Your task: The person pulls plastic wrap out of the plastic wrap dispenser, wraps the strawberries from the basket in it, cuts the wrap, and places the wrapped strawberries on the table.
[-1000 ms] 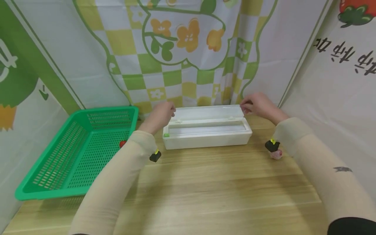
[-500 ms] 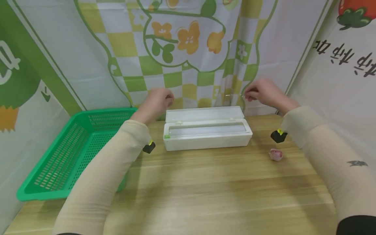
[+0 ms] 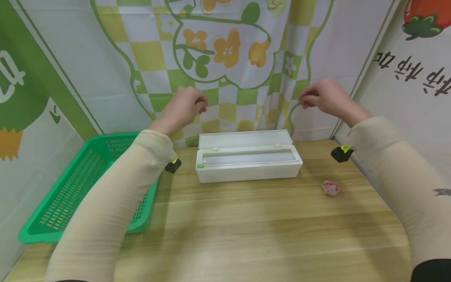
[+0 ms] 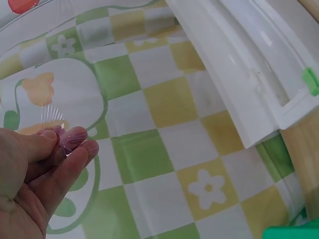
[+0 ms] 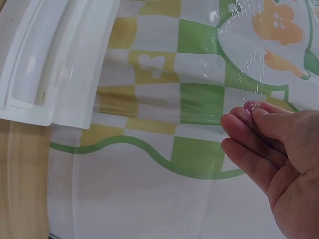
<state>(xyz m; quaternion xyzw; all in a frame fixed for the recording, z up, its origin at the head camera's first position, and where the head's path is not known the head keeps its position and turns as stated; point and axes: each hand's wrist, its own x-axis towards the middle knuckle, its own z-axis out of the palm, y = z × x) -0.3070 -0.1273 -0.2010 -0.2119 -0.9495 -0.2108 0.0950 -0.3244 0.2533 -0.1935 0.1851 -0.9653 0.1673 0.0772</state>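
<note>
The table (image 3: 246, 223) has a light wooden surface, with the grain running from left to right. Near its back edge there stands a long white box (image 3: 248, 175), of which the lid is raised. On the left side is placed a green basket (image 3: 38, 236) (its walls are perforated, and a sleeve covers one part of it). To the right of the box, well apart, lies a small pinkish lump (image 3: 331, 188).

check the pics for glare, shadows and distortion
Head view: soft shadows on the wooden table; left wrist: fine glints on the clear film at the left hand; right wrist: streaks of glare on that film, the white box looks bowed.
</note>
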